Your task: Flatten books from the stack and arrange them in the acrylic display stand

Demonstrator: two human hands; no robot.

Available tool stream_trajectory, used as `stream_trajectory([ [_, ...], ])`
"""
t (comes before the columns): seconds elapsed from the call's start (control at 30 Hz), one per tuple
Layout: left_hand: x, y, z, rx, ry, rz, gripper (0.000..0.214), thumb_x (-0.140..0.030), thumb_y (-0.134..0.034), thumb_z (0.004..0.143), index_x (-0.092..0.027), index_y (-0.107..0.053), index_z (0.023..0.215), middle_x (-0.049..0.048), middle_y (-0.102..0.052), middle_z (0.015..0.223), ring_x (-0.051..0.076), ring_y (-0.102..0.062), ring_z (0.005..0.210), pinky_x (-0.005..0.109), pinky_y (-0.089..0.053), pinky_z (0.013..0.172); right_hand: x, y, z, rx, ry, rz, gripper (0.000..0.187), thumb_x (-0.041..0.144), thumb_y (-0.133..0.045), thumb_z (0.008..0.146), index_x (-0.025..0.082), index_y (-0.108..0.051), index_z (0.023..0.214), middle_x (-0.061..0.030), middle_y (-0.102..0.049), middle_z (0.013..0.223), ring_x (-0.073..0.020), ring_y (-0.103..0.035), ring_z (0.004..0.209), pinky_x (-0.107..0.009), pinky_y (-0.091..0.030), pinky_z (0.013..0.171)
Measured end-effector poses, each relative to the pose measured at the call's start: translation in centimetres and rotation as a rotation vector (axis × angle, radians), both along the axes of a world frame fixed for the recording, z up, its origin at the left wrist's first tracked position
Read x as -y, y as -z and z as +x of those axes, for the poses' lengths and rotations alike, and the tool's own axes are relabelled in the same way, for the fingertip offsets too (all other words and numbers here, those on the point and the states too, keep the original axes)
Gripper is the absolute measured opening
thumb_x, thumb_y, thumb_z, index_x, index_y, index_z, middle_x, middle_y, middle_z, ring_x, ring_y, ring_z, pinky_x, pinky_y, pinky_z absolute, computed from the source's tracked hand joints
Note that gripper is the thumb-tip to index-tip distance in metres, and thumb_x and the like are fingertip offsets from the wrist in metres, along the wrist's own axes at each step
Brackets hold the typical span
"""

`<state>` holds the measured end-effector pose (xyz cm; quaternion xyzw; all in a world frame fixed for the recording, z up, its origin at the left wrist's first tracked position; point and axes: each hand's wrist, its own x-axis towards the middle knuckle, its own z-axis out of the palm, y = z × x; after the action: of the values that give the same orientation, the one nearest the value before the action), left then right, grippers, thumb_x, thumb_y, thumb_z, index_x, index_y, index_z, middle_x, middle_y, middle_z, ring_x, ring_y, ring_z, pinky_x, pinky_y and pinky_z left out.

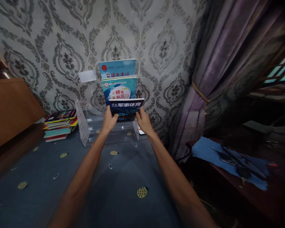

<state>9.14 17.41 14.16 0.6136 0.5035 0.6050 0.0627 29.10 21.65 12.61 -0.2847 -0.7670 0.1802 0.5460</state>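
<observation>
My left hand [109, 119] grips the left edge of a dark blue magazine [125, 109], thumb on its front cover. My right hand [143, 121] holds the same magazine by its right edge. It is held upright in front of a clear tiered plastic rack [82, 123], and hides part of it. Behind the magazine stands a teal book [120, 88] with red lettering. A light blue book [118, 68] rises higher at the back. Whether the magazine's lower edge touches the rack is hidden from me.
Left of the rack lies a stack of books [60, 125] on the blue patterned cloth [85, 183]. Patterned wallpaper [161, 53] is behind, bearing a white card or plate [87, 76]. A tied purple curtain [192, 95] hangs right. A blue cloth [209, 150] with dark tools lies beyond.
</observation>
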Motion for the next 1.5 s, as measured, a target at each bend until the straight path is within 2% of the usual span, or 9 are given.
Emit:
stream_trajectory([
  [0.23,-0.7,1.2,-0.1,0.032,-0.085,-0.089,0.038,-0.012,-0.055,0.076,-0.017,-0.054,0.114,0.0029,-0.064,0.094,0.019,-0.063,0.089,0.036,-0.054,0.085,-0.6,1.2,-0.7,0.004,0.081,0.044,0.042,0.023,-0.036,0.094,0.018,-0.052,0.132,-0.0144,-0.059,0.120,-0.0272,-0.054,0.115,-0.048,-0.046,0.103],
  [0.33,-0.6,1.4,0.0,-0.010,-0.151,-0.119,0.033,-0.013,-0.055,0.077,-0.017,-0.054,0.110,0.0015,-0.062,0.087,0.019,-0.063,0.083,0.036,-0.053,0.081,-0.6,1.5,-1.0,-0.004,0.123,0.007,0.046,0.019,-0.040,0.090,0.017,-0.052,0.135,-0.0149,-0.057,0.118,-0.0281,-0.054,0.115,-0.048,-0.046,0.102],
  [0.43,-0.1,1.3,0.2,-0.054,-0.199,-0.125,0.029,-0.014,-0.055,0.077,-0.018,-0.055,0.106,0.0024,-0.061,0.083,0.023,-0.063,0.085,0.039,-0.052,0.085,-0.8,1.7,-1.0,-0.017,0.165,-0.024,0.045,0.018,-0.042,0.089,0.016,-0.057,0.130,-0.0154,-0.057,0.115,-0.0298,-0.056,0.112,-0.049,-0.048,0.099],
  [0.57,1.2,1.0,0.9,-0.233,-0.335,-0.151,0.028,-0.018,-0.053,0.083,-0.018,-0.053,0.111,0.0105,-0.065,0.098,0.030,-0.064,0.101,0.044,-0.050,0.091,-1.1,1.9,-1.0,-0.032,0.167,-0.002,0.044,0.017,-0.043,0.088,0.018,-0.061,0.128,-0.0139,-0.059,0.112,-0.0290,-0.058,0.108,-0.047,-0.048,0.097],
  [0.67,2.1,0.6,1.4,-0.381,-0.461,-0.238,0.027,-0.024,-0.051,0.089,-0.016,-0.051,0.115,0.0183,-0.064,0.113,0.035,-0.062,0.110,0.045,-0.051,0.087,-1.3,2.0,-0.8,-0.026,0.179,0.016,0.044,0.018,-0.044,0.088,0.018,-0.062,0.128,-0.0127,-0.060,0.108,-0.0279,-0.059,0.104,-0.046,-0.050,0.095],
  [0.77,2.6,0.2,1.7,-0.463,-0.531,-0.297,0.030,-0.027,-0.050,0.092,-0.015,-0.047,0.119,0.0211,-0.063,0.118,0.037,-0.063,0.111,0.044,-0.052,0.085,-1.4,2.0,-0.7,0.013,0.206,0.016,0.041,0.020,-0.044,0.089,0.017,-0.063,0.126,-0.0122,-0.062,0.102,-0.0272,-0.060,0.098,-0.045,-0.051,0.092],
  [1.03,2.5,-0.3,1.9,-0.455,-0.521,-0.312,0.038,-0.028,-0.048,0.095,-0.012,-0.039,0.128,0.0248,-0.067,0.113,0.038,-0.070,0.099,0.045,-0.052,0.082,-1.4,1.8,-0.5,0.013,0.175,0.000,0.043,0.022,-0.042,0.090,0.014,-0.061,0.127,-0.0166,-0.067,0.111,-0.0293,-0.063,0.104,-0.046,-0.052,0.090],
  [1.3,2.0,0.4,1.3,-0.391,-0.500,-0.223,0.035,-0.029,-0.049,0.093,-0.014,-0.043,0.124,0.0177,-0.069,0.100,0.034,-0.071,0.092,0.043,-0.053,0.081,-1.6,1.7,0.0,-0.029,0.160,0.003,0.039,0.024,-0.044,0.089,0.019,-0.065,0.122,-0.0126,-0.070,0.112,-0.0265,-0.064,0.104,-0.044,-0.053,0.092],
  [1.5,2.3,0.7,1.3,-0.375,-0.463,-0.215,0.036,-0.033,-0.046,0.095,-0.012,-0.044,0.124,0.0172,-0.068,0.096,0.034,-0.070,0.093,0.045,-0.052,0.084,-1.4,1.2,0.3,-0.002,0.158,-0.010,0.039,0.023,-0.043,0.089,0.016,-0.069,0.118,-0.0146,-0.071,0.112,-0.0279,-0.065,0.105,-0.046,-0.052,0.094],
])
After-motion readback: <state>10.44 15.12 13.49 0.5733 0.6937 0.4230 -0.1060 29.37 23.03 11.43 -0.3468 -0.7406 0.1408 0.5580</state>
